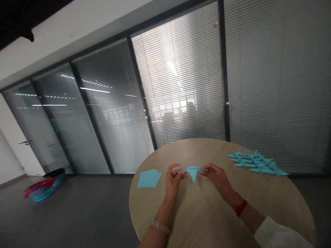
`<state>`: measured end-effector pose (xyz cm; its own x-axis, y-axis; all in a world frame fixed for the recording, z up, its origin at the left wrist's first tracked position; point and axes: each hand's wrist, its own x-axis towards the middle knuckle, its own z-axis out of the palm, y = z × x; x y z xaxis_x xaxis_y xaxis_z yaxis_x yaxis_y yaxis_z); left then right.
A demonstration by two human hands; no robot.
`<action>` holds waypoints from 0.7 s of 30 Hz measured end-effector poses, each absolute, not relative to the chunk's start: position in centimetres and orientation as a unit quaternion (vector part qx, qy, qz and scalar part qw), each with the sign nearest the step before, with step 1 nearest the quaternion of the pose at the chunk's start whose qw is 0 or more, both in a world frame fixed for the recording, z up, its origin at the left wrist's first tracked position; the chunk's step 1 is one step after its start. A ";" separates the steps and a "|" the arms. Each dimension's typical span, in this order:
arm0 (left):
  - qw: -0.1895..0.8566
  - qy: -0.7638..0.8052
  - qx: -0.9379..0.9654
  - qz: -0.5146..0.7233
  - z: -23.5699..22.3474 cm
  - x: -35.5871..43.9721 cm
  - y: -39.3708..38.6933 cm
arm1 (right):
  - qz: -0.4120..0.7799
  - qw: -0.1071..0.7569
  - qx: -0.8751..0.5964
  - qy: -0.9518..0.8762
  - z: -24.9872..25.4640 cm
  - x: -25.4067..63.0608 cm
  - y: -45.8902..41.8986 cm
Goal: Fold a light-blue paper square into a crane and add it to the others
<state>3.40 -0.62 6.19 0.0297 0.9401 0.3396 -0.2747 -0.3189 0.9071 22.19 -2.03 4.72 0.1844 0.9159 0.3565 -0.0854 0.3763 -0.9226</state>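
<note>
Blue paper (192, 171), partly folded, pinched at both ends above the table (207, 151) between left hand (176, 178) and right hand (214, 175), fingers nearly closed. Apparently done: folded figures (257, 163), massed at far right. Apparently remaining: flat sheets (149, 178), stacked left.

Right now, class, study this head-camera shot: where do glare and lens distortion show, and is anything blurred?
In the head view, bright glare washes out the middle of the window blinds; wide-angle distortion slants the window frames and stretches the round wooden table; the folded blue paper looks slightly soft, not badly blurred.
</note>
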 end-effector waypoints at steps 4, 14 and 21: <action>0.516 0.318 0.516 0.605 6.3 3.2 -0.5 | 0.407 0.666 -0.388 -0.490 4.3 22.7 -1.7; 0.525 0.295 0.536 0.592 6.4 2.6 -0.2 | 0.443 0.679 -0.350 -0.469 4.9 23.4 -2.0; 0.533 0.290 0.522 0.599 6.5 2.5 -0.1 | 0.437 0.687 -0.338 -0.471 4.7 23.5 -1.8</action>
